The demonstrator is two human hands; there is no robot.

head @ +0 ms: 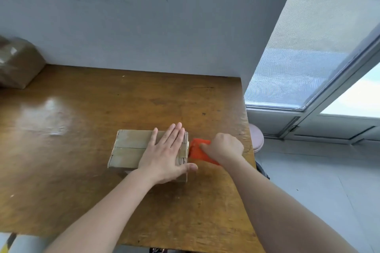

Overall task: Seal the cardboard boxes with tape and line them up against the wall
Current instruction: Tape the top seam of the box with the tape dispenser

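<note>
A small cardboard box (128, 148) wrapped in brown tape lies on the wooden table (102, 104), near its right side. My left hand (166, 154) lies flat on the box's right half, fingers straight and thumb over the near right corner. My right hand (223, 147) grips an orange tape dispenser (198, 151) that sits against the box's right end. A second taped box (17, 63) stands at the far left against the grey wall (144, 16).
The table's right edge runs just beyond my right hand. Past it stand a round pinkish stool (258, 137), a tiled floor and a glass door (329, 88). Bare wood lies between the two boxes and along the wall.
</note>
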